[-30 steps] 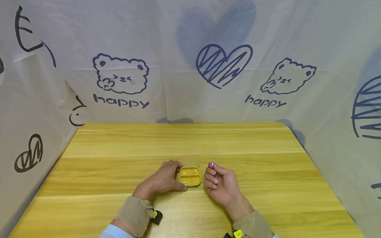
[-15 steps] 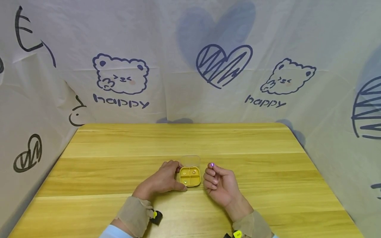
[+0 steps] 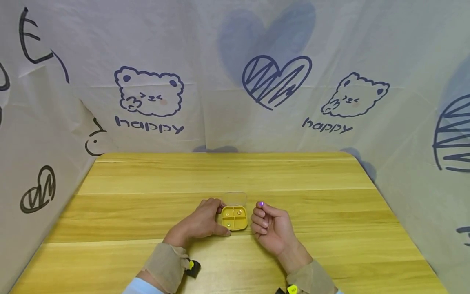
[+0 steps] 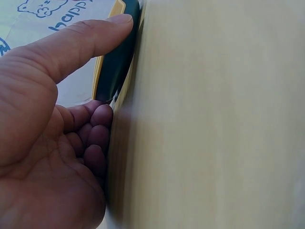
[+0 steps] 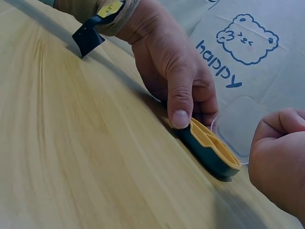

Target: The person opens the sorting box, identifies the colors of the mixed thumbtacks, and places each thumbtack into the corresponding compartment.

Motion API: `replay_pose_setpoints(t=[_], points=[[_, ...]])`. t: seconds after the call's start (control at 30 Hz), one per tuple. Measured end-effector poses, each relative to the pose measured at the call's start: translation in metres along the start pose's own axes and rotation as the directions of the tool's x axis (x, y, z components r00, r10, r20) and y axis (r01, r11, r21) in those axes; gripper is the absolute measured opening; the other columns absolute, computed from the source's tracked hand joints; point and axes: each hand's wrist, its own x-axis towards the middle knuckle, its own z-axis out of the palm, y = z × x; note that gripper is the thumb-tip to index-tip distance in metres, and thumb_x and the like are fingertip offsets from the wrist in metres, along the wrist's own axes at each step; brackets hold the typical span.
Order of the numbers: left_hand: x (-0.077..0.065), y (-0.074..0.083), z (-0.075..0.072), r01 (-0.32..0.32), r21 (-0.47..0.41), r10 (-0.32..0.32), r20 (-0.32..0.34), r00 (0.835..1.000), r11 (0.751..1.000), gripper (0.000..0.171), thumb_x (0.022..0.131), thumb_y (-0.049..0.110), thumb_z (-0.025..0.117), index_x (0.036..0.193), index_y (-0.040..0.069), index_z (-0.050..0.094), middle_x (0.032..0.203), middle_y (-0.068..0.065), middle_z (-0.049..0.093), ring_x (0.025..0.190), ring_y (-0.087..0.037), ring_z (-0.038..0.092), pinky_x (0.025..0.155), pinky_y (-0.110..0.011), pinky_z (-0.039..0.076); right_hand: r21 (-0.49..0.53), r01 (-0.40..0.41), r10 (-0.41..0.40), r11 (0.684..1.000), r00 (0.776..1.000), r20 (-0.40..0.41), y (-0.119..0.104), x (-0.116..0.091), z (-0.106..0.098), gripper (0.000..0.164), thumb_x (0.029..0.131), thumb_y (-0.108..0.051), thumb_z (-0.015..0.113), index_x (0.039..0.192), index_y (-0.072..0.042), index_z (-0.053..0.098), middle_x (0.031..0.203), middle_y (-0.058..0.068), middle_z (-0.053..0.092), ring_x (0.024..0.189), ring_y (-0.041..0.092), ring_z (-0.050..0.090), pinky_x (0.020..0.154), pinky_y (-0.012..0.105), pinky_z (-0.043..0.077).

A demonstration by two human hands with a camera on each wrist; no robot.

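A small yellow pill box (image 3: 240, 224) with a dark green base lies on the table, its clear lid (image 3: 235, 199) raised at the back. Small shiny pieces (image 3: 239, 212) lie in three of its compartments, too small to identify. My left hand (image 3: 198, 221) holds the box from the left, thumb at the near corner and fingers behind. In the right wrist view, that thumb presses the box's rim. To the right of the box, my right hand (image 3: 274, 230) is raised palm up, pinching a tiny shiny purple piece (image 3: 261, 203) between thumb and index finger.
The wood-grain table (image 3: 330, 192) runs back to a pale curtain (image 3: 220, 114) printed with bears and hearts. More curtain stands along the left and right sides. Each wrist has a tan wrap (image 3: 165, 263) with a small black camera mount (image 3: 193, 268).
Both hands keep almost the same place, and the box stays put. The purple piece tilts very slightly at the right fingertips. The left curtain sways a little.
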Motion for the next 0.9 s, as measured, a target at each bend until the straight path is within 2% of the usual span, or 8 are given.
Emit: replay_pose_setpoints(t=[0.13, 0.23, 0.37, 0.57, 0.63, 0.8, 0.87, 0.9], points=[[0.000, 0.001, 0.000, -0.002, 0.004, 0.002, 0.001, 1.000, 1.000, 0.063, 0.064, 0.036, 0.087, 0.113, 0.010, 0.055, 0.103, -0.002, 0.052, 0.094, -0.022, 0.040, 0.086, -0.040, 0.038, -0.110, 0.024, -0.031, 0.994, 0.998, -0.060, -0.001, 0.000, 0.003, 0.019, 0.103, -0.017, 0.038, 0.090, -0.012, 0.051, 0.075, -0.004, 0.048, 0.057, 0.007, 0.027, 0.050, 0.019, 0.023], [0.000, 0.001, -0.001, -0.006, 0.002, 0.006, 0.001, 1.000, 1.000, 0.063, 0.064, 0.035, 0.087, 0.113, 0.010, 0.055, 0.103, -0.002, 0.052, 0.095, -0.021, 0.041, 0.086, -0.040, 0.038, -0.252, 0.043, -0.069, 0.967, 0.993, -0.093, -0.003, 0.000, 0.006, 0.017, 0.102, -0.016, 0.042, 0.088, -0.011, 0.052, 0.075, -0.004, 0.047, 0.056, 0.009, 0.025, 0.049, 0.020, 0.024], [-0.001, 0.000, -0.001, -0.009, -0.003, 0.009, 0.002, 1.000, 1.000, 0.064, 0.064, 0.035, 0.087, 0.113, 0.010, 0.055, 0.104, -0.003, 0.053, 0.095, -0.021, 0.041, 0.087, -0.041, 0.038, -0.436, 0.054, -0.126, 0.898, 0.982, -0.138, -0.005, 0.001, 0.010, 0.016, 0.100, -0.015, 0.049, 0.087, -0.009, 0.055, 0.073, -0.003, 0.049, 0.055, 0.009, 0.027, 0.047, 0.020, 0.026], [-0.001, 0.000, 0.000, -0.009, -0.009, 0.009, 0.004, 1.000, 1.000, 0.064, 0.064, 0.034, 0.087, 0.114, 0.009, 0.055, 0.105, -0.003, 0.053, 0.096, -0.021, 0.041, 0.088, -0.041, 0.038, -0.612, 0.011, -0.193, 0.791, 0.953, -0.232, -0.006, 0.003, 0.012, 0.013, 0.097, -0.013, 0.052, 0.089, -0.005, 0.058, 0.070, -0.001, 0.050, 0.052, 0.009, 0.033, 0.045, 0.021, 0.027], [-0.001, 0.000, 0.000, -0.010, -0.007, 0.010, 0.004, 1.000, 1.000, 0.064, 0.064, 0.034, 0.087, 0.114, 0.009, 0.055, 0.105, -0.003, 0.053, 0.096, -0.022, 0.041, 0.088, -0.041, 0.038, -0.679, -0.025, -0.217, 0.734, 0.938, -0.269, -0.006, 0.004, 0.013, 0.014, 0.097, -0.012, 0.052, 0.091, 0.000, 0.057, 0.069, 0.000, 0.049, 0.052, 0.009, 0.035, 0.045, 0.021, 0.029], [-0.001, 0.000, -0.001, -0.008, 0.002, 0.008, 0.003, 1.000, 1.000, 0.064, 0.065, 0.035, 0.087, 0.114, 0.010, 0.055, 0.104, -0.003, 0.052, 0.096, -0.022, 0.040, 0.088, -0.041, 0.037, -0.864, -0.152, -0.298, 0.479, 0.898, -0.323, -0.004, 0.006, 0.016, 0.022, 0.096, -0.012, 0.055, 0.099, 0.009, 0.059, 0.063, 0.001, 0.048, 0.050, 0.012, 0.040, 0.045, 0.023, 0.034], [-0.001, 0.000, 0.000, -0.007, 0.001, 0.007, 0.002, 1.000, 1.000, 0.065, 0.064, 0.035, 0.087, 0.114, 0.010, 0.055, 0.104, -0.003, 0.053, 0.096, -0.021, 0.041, 0.088, -0.041, 0.037, -0.902, -0.186, -0.320, 0.389, 0.891, -0.322, -0.004, 0.007, 0.016, 0.023, 0.096, -0.013, 0.055, 0.100, 0.009, 0.060, 0.061, 0.002, 0.047, 0.050, 0.013, 0.041, 0.045, 0.024, 0.035], [-0.001, 0.000, 0.000, -0.008, 0.001, 0.008, 0.002, 1.000, 1.000, 0.065, 0.064, 0.035, 0.087, 0.114, 0.010, 0.055, 0.104, -0.003, 0.053, 0.096, -0.021, 0.041, 0.088, -0.041, 0.038, -0.912, -0.196, -0.326, 0.360, 0.890, -0.320, -0.004, 0.007, 0.017, 0.023, 0.096, -0.014, 0.055, 0.100, 0.008, 0.061, 0.060, 0.003, 0.048, 0.049, 0.014, 0.041, 0.045, 0.025, 0.034]])
